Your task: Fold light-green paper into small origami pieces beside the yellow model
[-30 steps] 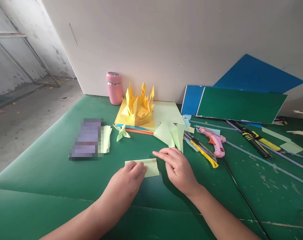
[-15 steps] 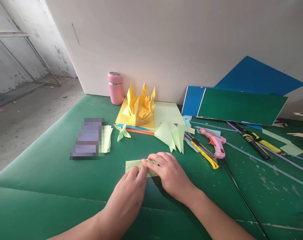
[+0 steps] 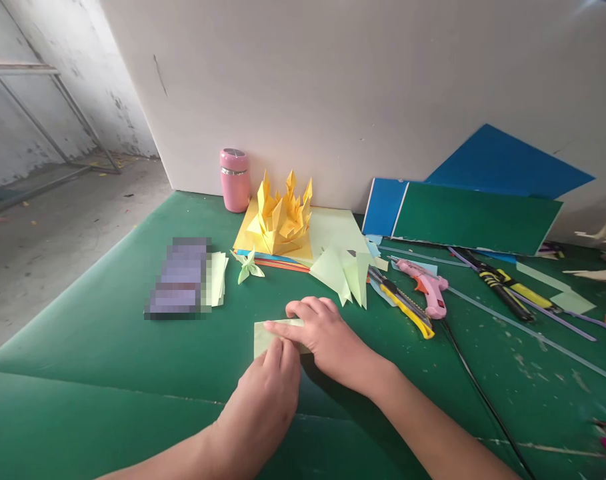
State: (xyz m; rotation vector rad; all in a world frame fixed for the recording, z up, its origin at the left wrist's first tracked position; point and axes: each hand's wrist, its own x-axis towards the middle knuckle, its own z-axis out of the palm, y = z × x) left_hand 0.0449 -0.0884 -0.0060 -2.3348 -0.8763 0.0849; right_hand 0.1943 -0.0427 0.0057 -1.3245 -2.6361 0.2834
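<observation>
A small piece of pale green paper (image 3: pixel 263 340) lies on the green table, partly covered by both hands. My left hand (image 3: pixel 270 393) is closed at its near edge, fingertips pinched on the paper. My right hand (image 3: pixel 325 337) rests across the right part of the sheet, its index finger stretched left along the top and the other fingers curled. Beyond them are a small folded green paper flower (image 3: pixel 250 265) and several folded pale green paper pieces (image 3: pixel 340 273). The paper under my palms is hidden.
A yellow paper crown (image 3: pixel 283 223) stands on coloured sheets at the back, beside a pink flask (image 3: pixel 235 181). At left are a blurred-out phone-like object (image 3: pixel 180 277) and green slips (image 3: pixel 217 280). A yellow utility knife (image 3: pixel 405 308) and pink glue gun (image 3: pixel 427 287) with trailing cord lie right.
My right hand has slid left over the paper, its index finger now reaching nearer the left end. My left hand stays at the near edge. The view has shifted slightly.
</observation>
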